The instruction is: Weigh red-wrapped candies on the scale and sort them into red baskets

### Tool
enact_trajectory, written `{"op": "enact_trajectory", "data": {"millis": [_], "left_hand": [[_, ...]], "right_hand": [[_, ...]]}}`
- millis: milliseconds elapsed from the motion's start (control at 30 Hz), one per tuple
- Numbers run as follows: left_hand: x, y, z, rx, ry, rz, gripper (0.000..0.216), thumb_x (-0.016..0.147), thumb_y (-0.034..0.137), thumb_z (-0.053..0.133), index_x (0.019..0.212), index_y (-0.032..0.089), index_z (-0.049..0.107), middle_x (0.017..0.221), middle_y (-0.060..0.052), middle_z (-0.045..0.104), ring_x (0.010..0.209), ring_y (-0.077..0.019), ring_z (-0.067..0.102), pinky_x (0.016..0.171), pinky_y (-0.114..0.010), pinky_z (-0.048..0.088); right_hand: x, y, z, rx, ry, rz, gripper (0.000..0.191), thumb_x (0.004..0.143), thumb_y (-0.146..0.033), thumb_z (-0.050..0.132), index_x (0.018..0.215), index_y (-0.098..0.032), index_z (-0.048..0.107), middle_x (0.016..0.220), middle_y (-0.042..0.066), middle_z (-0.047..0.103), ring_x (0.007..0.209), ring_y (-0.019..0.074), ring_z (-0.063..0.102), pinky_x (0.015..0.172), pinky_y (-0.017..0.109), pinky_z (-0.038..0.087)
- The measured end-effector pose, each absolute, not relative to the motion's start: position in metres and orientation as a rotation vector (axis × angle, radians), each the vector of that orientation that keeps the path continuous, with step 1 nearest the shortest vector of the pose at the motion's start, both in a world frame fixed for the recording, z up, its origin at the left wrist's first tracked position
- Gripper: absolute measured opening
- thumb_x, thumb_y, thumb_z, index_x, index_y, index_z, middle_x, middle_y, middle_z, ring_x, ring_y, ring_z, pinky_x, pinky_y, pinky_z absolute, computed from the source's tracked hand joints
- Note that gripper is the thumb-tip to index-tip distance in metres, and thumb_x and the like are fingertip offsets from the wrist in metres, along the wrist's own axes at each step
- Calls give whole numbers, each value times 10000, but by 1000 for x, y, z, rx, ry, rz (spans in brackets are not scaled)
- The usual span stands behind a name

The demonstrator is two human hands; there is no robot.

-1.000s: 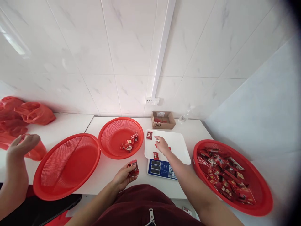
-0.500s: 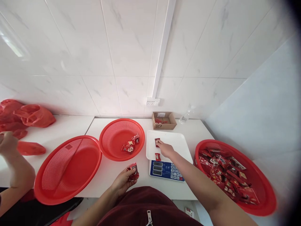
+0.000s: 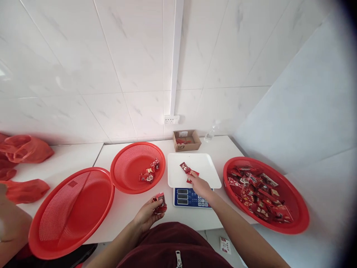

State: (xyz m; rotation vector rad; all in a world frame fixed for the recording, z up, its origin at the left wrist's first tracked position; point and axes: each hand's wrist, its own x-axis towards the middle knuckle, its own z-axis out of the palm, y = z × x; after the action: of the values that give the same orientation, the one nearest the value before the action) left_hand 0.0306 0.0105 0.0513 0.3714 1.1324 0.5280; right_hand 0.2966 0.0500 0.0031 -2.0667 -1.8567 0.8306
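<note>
My left hand (image 3: 147, 215) is closed around a few small red wrapped candy packets (image 3: 160, 202), held low over the table's front edge. On the white tray (image 3: 208, 158) of a digital scale (image 3: 187, 197), my right hand (image 3: 200, 185) pinches a red candy packet (image 3: 193, 173) with its fingertips. Another dark red packet (image 3: 184, 167) lies on the tray just beyond it, at its upper left. Fingers of the right hand partly hide the packet they grip.
To the right stands a red basket (image 3: 299, 219) full of red packets. A smaller red basket (image 3: 118, 175) holds several packets; a larger bare one (image 3: 92, 208) sits at left. Behind are a cardboard box (image 3: 187, 146) and a plastic bottle (image 3: 210, 134). Another person's arm (image 3: 12, 223) reaches in by red bags (image 3: 28, 149).
My right hand has left the far packet on the tray and moved nearer, onto the closer packet. My left hand still holds its packets. The view has shifted to the right.
</note>
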Motion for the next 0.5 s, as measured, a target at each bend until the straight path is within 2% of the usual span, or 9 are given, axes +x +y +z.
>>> {"op": "enact_trajectory", "data": {"millis": [100,167,267,367,500], "left_hand": [[34,10,51,386,1121,511,174,781,212,619,922,180,521,786,-19,655,665,-102,626,651,-231,476],[37,9,51,420,1109,496,224,754,194,633,947,181,521,811,-19,654,703,-106,628,678,-236,473],[44,9,50,591,1054,438,306,722,219,658,994,176,523,825,-21,649,718,-107,616,668,-228,453],[58,12,50,831,1019,359,353,703,283,676,995,166,516,776,-14,632,658,-108,590,625,-236,433],[88,18,51,1016,1010,275,354,706,343,674,958,171,494,706,9,599,562,-96,544,580,-245,417]], "right_hand": [[305,40,1,-1940,-1488,918,375,788,-171,468,1132,-228,606,1262,64,562,1126,221,531,936,357,403],[304,24,2,-1836,-1218,1109,286,788,-277,523,1043,-220,637,1133,55,627,1060,203,559,890,329,423],[290,-4,10,-1630,-938,1491,389,755,-456,579,1051,-206,620,1033,52,644,809,149,595,674,257,446],[268,-22,20,-1424,-926,1764,470,729,-518,604,1075,-200,604,905,25,642,574,73,500,523,201,355],[253,-23,25,-1378,-994,1672,376,719,-531,608,749,-156,628,642,-25,583,529,73,449,523,206,329]]}}
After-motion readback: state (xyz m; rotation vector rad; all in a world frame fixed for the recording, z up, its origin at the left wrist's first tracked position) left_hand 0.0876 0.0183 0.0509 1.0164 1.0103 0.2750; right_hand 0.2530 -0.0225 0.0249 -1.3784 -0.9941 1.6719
